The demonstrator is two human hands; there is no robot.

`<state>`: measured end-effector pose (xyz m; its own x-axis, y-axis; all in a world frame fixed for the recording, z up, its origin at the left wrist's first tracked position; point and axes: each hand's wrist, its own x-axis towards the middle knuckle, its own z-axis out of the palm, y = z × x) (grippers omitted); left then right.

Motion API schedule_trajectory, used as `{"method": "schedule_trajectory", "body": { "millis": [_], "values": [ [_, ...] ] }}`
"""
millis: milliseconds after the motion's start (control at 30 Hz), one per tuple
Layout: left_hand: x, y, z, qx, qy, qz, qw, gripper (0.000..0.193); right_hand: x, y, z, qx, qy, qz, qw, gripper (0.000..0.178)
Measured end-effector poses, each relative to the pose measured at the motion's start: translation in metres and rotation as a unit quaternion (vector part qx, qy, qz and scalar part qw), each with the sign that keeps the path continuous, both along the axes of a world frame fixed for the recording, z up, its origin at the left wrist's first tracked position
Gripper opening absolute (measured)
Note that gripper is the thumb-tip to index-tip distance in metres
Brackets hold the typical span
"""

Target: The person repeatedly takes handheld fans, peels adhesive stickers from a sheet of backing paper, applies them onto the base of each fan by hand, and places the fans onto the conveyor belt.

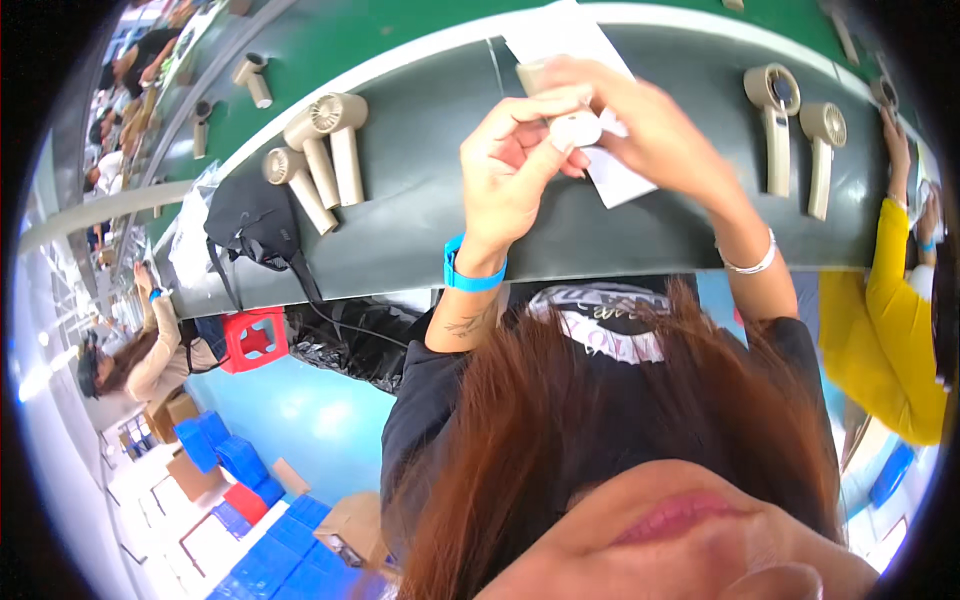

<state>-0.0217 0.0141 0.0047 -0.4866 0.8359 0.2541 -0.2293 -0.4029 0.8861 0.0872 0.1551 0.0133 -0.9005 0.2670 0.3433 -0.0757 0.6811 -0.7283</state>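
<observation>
My left hand (505, 165) is closed, its thumb and fingers pinching a small whitish round-ended piece (575, 130). Over the far side of that piece curls my right hand (650, 120), its fingers closed and blurred. A white scrap (614, 124) shows at the right fingers; what they grip is mostly hidden. Just beyond the left fingers, part of a beige thing (530, 76) peeks out. White paper (565, 38) lies beyond my hands, and a white sheet (620, 182) shows beneath the right one.
Several beige handheld fans (345, 150) lie left, two more (822, 160) right. A black bag (255, 220) sits at the left table edge, near a red stool (253, 340). A green belt (420, 25) runs beyond the dark table (400, 215). A yellow-sleeved person (895, 300) works at right.
</observation>
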Motion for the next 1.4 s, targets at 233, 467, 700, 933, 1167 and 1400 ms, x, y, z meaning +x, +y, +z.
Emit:
{"method": "schedule_trajectory", "body": {
  "millis": [233,467,700,933,1167,1400],
  "values": [
    [-0.036,0.022,0.013,-0.02,0.01,0.064,0.998,0.012,-0.058,0.012,0.016,0.14,-0.104,-0.003,0.985,0.038],
    [-0.064,0.027,0.034,0.001,-0.077,0.028,0.997,0.013,-0.092,0.032,0.006,0.123,0.022,0.033,0.992,0.046],
    [-0.067,0.037,0.016,0.04,0.097,0.092,0.99,0.021,-0.096,0.031,0.012,0.07,-0.019,0.037,0.997,0.041],
    [-0.087,0.042,0.002,-0.013,0.065,0.178,0.982,0.017,-0.137,0.07,0.004,0.294,0.04,0.037,0.954,0.03],
    [-0.098,0.058,-0.057,-0.135,0.243,0.111,0.954,0.022,-0.18,0.204,-0.049,0.368,0.058,-0.051,0.927,0.017],
    [-0.08,0.054,-0.064,-0.127,0.553,-0.036,0.823,0.059,-0.114,0.131,-0.031,0.28,0.026,-0.173,0.944,0.012]
  ]
}}
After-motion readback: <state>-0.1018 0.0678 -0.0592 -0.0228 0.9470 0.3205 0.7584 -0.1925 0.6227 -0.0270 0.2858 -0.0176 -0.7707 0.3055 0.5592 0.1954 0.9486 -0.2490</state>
